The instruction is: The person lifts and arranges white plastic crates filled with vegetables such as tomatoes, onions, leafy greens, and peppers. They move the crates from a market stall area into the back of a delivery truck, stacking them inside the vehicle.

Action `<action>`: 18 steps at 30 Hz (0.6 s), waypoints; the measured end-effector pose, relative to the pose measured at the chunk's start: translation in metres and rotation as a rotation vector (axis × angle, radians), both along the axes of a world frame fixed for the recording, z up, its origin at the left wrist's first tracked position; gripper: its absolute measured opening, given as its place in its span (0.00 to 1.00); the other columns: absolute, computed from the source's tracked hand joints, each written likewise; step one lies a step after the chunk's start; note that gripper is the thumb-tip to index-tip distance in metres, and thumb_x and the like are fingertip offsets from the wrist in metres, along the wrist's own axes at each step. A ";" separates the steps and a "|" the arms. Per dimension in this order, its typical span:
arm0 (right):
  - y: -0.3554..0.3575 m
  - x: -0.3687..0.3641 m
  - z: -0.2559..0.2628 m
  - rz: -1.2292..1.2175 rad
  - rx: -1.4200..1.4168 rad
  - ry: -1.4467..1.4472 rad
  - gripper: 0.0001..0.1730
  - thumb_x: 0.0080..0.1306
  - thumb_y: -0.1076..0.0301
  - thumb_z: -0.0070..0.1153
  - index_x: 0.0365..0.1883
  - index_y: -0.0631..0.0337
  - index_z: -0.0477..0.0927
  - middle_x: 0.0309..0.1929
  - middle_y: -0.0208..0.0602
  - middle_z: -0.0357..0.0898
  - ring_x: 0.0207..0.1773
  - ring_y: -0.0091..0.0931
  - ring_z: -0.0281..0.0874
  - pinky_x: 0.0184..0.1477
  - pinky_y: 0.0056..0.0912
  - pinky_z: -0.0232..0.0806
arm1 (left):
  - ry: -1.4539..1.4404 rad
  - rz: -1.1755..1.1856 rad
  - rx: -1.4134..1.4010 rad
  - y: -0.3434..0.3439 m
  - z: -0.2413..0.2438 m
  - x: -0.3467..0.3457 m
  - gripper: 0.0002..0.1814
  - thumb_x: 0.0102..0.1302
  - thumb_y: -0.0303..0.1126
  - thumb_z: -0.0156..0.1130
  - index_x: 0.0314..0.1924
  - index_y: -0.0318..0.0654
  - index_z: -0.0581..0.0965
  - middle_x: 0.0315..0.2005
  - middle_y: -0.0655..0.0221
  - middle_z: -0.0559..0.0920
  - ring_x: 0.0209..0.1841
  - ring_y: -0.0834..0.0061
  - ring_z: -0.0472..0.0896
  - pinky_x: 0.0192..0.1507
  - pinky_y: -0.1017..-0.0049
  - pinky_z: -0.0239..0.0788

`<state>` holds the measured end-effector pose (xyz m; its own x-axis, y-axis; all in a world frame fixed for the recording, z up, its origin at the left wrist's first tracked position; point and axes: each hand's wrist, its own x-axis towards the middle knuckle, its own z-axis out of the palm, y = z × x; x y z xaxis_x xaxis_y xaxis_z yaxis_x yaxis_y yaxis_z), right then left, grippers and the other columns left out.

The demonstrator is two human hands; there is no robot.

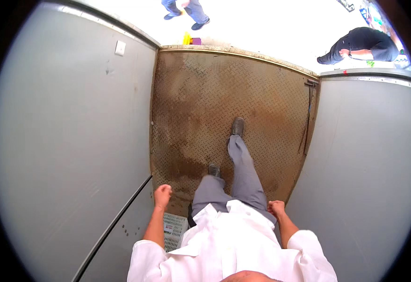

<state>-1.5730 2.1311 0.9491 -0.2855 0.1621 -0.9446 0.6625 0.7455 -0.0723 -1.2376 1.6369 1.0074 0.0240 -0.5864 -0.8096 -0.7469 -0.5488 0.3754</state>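
My left hand (163,195) hangs beside the left wall panel (75,116), its fingers curled in and no object visible in them. Below it, partly behind my left arm and white shirt, a pale slatted plastic crate (181,219) with a printed label stands on the floor. Near my right thigh, my right hand (276,207) is also curled, apparently with nothing in it. My feet, in dark shoes, are on the rusty steel tread-plate floor (205,105), the right one ahead of the left.
Long thin metal rods with T-shaped handles (311,84) lie along the right wall (360,158). A worn sill (233,51) edges the bright doorway. Outside are two people's legs, a dark-clothed person (364,44) at right, and a purple box (196,41) near the sill.
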 end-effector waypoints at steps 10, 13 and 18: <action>-0.298 -0.283 0.081 -0.188 -0.321 0.247 0.08 0.68 0.64 0.60 0.37 0.58 0.81 0.27 0.31 0.81 0.25 0.21 0.78 0.26 0.26 0.73 | 0.015 -0.351 0.057 -0.065 -0.014 -0.139 0.21 0.64 0.42 0.67 0.48 0.32 0.83 0.37 0.60 0.87 0.39 0.70 0.86 0.46 0.70 0.76; -0.354 -0.321 0.086 -0.190 -0.363 0.283 0.07 0.69 0.64 0.59 0.37 0.58 0.81 0.27 0.31 0.81 0.25 0.21 0.77 0.25 0.26 0.72 | 0.061 -0.281 0.051 -0.135 -0.016 -0.191 0.19 0.65 0.39 0.66 0.48 0.30 0.82 0.35 0.63 0.87 0.37 0.75 0.84 0.44 0.73 0.75; -0.411 -0.357 0.060 -0.151 -0.297 0.271 0.07 0.67 0.65 0.59 0.35 0.59 0.80 0.26 0.31 0.80 0.23 0.21 0.76 0.25 0.26 0.70 | 0.069 -0.365 -0.153 -0.272 -0.024 -0.248 0.16 0.63 0.40 0.66 0.43 0.33 0.82 0.33 0.62 0.86 0.38 0.69 0.84 0.45 0.67 0.74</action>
<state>-1.9302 1.7202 1.0091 -0.5238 -0.0462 -0.8506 0.6901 0.5623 -0.4556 -1.4857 1.3652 0.9836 -0.2596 -0.6604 -0.7046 -0.8526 -0.1859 0.4884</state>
